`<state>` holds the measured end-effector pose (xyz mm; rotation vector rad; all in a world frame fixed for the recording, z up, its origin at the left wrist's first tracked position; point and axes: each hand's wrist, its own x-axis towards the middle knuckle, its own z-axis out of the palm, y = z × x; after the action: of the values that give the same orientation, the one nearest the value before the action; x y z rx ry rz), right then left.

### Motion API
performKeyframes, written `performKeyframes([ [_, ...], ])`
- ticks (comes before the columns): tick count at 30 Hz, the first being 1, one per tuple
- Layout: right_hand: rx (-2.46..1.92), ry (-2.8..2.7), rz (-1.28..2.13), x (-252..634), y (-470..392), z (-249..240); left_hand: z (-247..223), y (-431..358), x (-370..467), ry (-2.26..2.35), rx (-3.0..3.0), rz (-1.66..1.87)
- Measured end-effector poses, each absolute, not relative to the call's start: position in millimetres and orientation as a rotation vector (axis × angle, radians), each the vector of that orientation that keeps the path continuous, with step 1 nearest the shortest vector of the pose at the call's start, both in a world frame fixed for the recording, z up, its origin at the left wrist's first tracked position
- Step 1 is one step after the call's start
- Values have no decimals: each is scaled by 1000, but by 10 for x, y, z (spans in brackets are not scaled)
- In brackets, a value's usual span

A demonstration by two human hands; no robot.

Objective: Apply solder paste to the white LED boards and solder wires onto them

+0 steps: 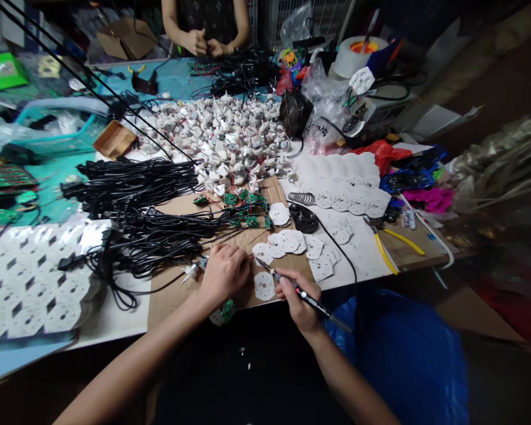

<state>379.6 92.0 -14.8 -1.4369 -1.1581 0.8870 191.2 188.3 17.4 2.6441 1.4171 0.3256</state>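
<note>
A soldering iron (307, 297) is gripped in my right hand (298, 301), its tip angled up-left over the white round circuit boards. Just under the tip lies one round board (262, 252), and another round board (264, 285) rests nearer the cardboard's front edge. My left hand (225, 268) is closed, its fingers curled by a thin red wire at the boards' left; what they pinch is hidden. Beside that wrist sits a white part (190, 273) with metal pins. A small green circuit board (227, 310) hangs at the table edge below the left hand.
Black power cords (159, 236) lie in bundles at left. Behind them spreads a heap of white parts (230, 136). Yellow-handled pliers (392, 242), a coiled spring iron stand (301, 198) and white board sheets (343, 183) are at right. Across the table are another person's hands (206, 44).
</note>
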Motion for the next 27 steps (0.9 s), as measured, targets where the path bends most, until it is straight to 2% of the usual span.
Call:
performKeyframes([
  [16, -1450, -1166, 878, 3790, 930, -130, 170, 1879, 1904, 1399, 2624, 328],
  [27, -1360, -766, 1089, 3828, 967, -218, 239, 1878, 1923, 1403, 2574, 335],
])
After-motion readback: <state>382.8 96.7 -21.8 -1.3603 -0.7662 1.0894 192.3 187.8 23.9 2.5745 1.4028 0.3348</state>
